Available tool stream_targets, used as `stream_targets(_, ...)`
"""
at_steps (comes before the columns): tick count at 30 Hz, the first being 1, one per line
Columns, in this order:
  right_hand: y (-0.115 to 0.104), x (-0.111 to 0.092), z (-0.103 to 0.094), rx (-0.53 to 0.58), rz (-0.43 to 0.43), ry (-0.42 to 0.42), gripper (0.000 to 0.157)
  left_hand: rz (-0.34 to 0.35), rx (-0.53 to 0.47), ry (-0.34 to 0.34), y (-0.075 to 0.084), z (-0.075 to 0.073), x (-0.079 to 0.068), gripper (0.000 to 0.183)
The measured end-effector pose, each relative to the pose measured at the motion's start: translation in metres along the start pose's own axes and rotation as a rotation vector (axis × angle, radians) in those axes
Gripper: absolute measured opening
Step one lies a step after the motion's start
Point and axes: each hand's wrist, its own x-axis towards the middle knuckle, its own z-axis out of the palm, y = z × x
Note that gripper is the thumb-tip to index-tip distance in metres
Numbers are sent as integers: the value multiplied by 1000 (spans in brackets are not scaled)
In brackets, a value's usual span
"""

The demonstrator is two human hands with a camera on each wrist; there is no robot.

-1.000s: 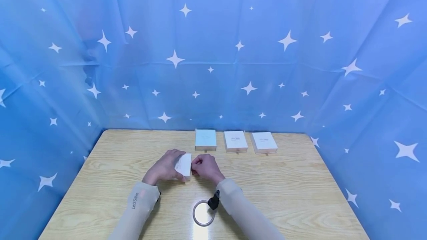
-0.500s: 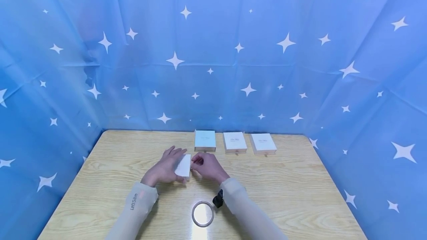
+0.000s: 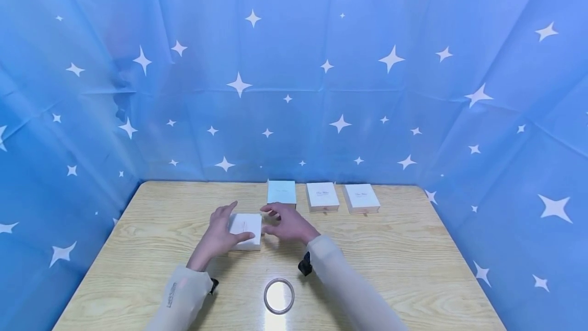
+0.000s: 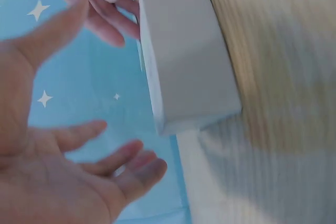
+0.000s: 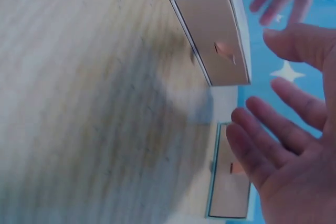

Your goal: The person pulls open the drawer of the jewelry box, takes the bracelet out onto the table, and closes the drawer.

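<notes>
A small white drawer box (image 3: pixel 245 223) lies on the wooden table between both hands. Its peach drawer front (image 5: pixel 210 40), with a small ribbon tab (image 5: pixel 224 51), faces the right hand and looks pushed in. My left hand (image 3: pixel 219 235) is at the box's left side, fingers spread and thumb extended over the near part of the lid. In the left wrist view the left fingers (image 4: pixel 142 174) stand apart from the box wall. On the other side my right hand (image 3: pixel 290 225) hovers by the drawer front, its fingers loosely extended and holding nothing.
Along the back of the table (image 3: pixel 390 259) stand a light blue box (image 3: pixel 282 191) and two white boxes, one in the middle (image 3: pixel 323 194) and one at right (image 3: pixel 362 195). A grey ring (image 3: pixel 266 296) lies near the front. Blue star-patterned cloth (image 3: pixel 294 65) surrounds the table.
My left hand has drawn back to the left, uncovering more of the lid. The right fingers, earlier bunched at the box's right side, have spread apart. The box stays about where it was.
</notes>
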Motion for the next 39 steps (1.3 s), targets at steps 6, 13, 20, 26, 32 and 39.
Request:
stream_targets(6, 0, 6, -7, 7, -29, -111, 61, -109, -135, 69, -4, 3, -14, 92)
stream_targets(13, 5, 17, -8, 63, -42, -205, 63, -155, -153, 128, -13, 13, -29, 82)
stream_targets(20, 6, 27, -1, 95, -67, -216, 59, -148, -193, 180, -18, 23, -33, 74)
stream_targets(26, 7, 29, 2, 90, -85, -221, 60, -118, -167, 209, -20, 28, -34, 66)
stream_targets(32, 5, 29, 3, 87, -92, -229, 59, -102, -168, 229, -20, 29, -34, 63)
stream_targets(39, 4, 29, 4, 45, -93, -221, 60, -122, -178, 228, -21, 29, -31, 64)
